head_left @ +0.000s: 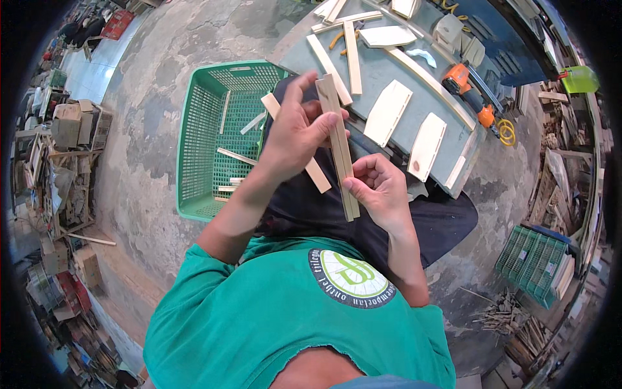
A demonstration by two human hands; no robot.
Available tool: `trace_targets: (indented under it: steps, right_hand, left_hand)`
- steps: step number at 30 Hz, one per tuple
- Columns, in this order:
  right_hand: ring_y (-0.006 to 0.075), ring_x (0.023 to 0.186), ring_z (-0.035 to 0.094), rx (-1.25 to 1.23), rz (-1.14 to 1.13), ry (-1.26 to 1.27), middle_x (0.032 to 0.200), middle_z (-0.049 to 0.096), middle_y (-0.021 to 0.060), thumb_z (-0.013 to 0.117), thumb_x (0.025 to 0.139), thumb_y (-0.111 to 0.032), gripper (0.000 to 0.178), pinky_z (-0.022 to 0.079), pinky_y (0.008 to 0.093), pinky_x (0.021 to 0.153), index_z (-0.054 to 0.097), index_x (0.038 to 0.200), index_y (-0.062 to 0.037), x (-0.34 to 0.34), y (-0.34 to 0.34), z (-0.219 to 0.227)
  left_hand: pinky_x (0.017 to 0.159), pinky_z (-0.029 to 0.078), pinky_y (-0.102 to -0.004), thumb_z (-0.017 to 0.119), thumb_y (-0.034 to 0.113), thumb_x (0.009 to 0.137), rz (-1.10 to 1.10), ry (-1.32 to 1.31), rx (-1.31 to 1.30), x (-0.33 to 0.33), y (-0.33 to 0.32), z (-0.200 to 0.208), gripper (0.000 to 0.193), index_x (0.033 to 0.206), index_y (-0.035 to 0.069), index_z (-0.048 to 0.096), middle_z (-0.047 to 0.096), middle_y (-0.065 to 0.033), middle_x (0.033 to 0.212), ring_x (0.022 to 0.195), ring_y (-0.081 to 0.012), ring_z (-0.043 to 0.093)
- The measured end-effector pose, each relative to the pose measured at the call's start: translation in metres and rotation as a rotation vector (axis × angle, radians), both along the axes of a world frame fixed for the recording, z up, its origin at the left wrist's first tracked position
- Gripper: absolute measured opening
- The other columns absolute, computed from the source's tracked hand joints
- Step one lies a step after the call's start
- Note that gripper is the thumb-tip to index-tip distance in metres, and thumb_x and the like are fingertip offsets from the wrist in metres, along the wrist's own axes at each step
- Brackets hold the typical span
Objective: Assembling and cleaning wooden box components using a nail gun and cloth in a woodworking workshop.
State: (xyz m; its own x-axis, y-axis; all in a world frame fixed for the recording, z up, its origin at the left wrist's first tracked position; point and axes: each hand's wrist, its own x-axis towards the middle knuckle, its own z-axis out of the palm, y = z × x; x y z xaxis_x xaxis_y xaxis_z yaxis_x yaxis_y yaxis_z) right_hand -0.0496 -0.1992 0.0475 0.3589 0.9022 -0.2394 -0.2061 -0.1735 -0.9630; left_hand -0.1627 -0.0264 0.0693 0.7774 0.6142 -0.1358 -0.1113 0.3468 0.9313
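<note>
Over my lap, my left hand and my right hand hold a long, narrow wooden strip with grooves along its length. My left thumb presses its upper part, with other fingers behind it. Near the lower end, my right thumb and fingers pinch the strip. A second pale wooden strip lies slantwise across my dark trousers, partly hidden by my left hand. Just beyond my hands, on a grey-green worktable, lie two pale shaped wooden panels and several loose strips.
A green plastic basket with a few wood pieces stands at my left. The worktable also bears an orange nail gun and pliers. A yellow coiled hose hangs by its edge. Green crates and scrap wood are at the right.
</note>
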Motion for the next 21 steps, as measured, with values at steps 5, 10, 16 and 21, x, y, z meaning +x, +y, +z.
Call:
trace_targets:
  steps: [5, 10, 16, 21]
  right_hand:
    - [0.0093, 0.083, 0.067, 0.019, 0.011, 0.024, 0.093, 0.067, 0.0057, 0.074, 0.089, -0.005, 0.022, 0.056, 0.0237, 0.075, 0.060, 0.105, 0.0010, -0.001, -0.018, 0.000]
    - [0.0091, 0.084, 0.066, 0.040, -0.030, 0.064, 0.095, 0.068, 0.0062, 0.073, 0.090, -0.004, 0.021, 0.056, 0.0237, 0.075, 0.061, 0.106, 0.0018, 0.001, -0.031, -0.003]
    - [0.0153, 0.097, 0.065, 0.210, 0.041, 0.091, 0.115, 0.063, 0.0113, 0.077, 0.087, -0.010, 0.052, 0.054, 0.0296, 0.089, 0.055, 0.132, 0.0048, 0.002, -0.052, 0.015]
    - [0.0188, 0.103, 0.066, 0.239, 0.113, -0.158, 0.121, 0.061, 0.0123, 0.078, 0.082, -0.001, 0.060, 0.056, 0.0324, 0.092, 0.054, 0.137, 0.0012, 0.005, -0.072, 0.006]
  left_hand:
    - [0.078, 0.061, -0.0377, 0.059, 0.005, 0.098, -0.072, 0.004, 0.105, 0.001, 0.002, 0.006, 0.059, 0.146, 0.009, 0.026, 0.064, -0.0170, 0.108, 0.091, -0.0229, 0.069]
    - [0.081, 0.062, -0.0424, 0.060, 0.012, 0.099, -0.116, 0.032, 0.120, 0.010, -0.008, 0.000, 0.056, 0.145, 0.009, 0.026, 0.065, -0.0213, 0.110, 0.095, -0.0279, 0.071]
    - [0.081, 0.062, -0.0449, 0.060, 0.009, 0.099, -0.104, 0.021, 0.052, 0.017, 0.011, -0.010, 0.058, 0.143, 0.003, 0.022, 0.067, -0.0218, 0.108, 0.093, -0.0313, 0.072]
    - [0.084, 0.062, -0.0411, 0.057, 0.013, 0.101, -0.150, 0.028, 0.091, 0.017, 0.019, -0.020, 0.057, 0.143, 0.003, 0.020, 0.068, -0.0218, 0.109, 0.097, -0.0308, 0.072]
